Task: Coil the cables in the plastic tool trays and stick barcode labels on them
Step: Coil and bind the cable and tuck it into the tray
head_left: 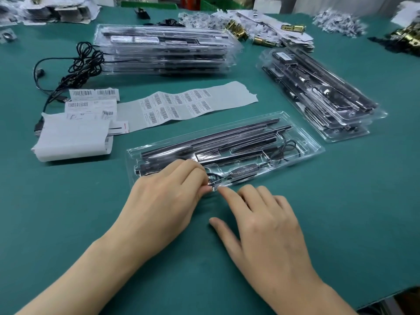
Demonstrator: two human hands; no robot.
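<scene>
- Your left hand [168, 196] pinches the near rim of the clear tray [311, 144] on the green counter [341, 223]
- Your right hand [261, 223] lies relaxed, forefinger touching that rim
- The black cable [286, 144] sits inside the tray's right end

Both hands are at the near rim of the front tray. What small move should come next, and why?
Probably the right hand should reach to the label sheet and peel off a barcode: the small cable coil already lies in the tray, the left hand pinches its near rim, and I see no label on it.
</scene>
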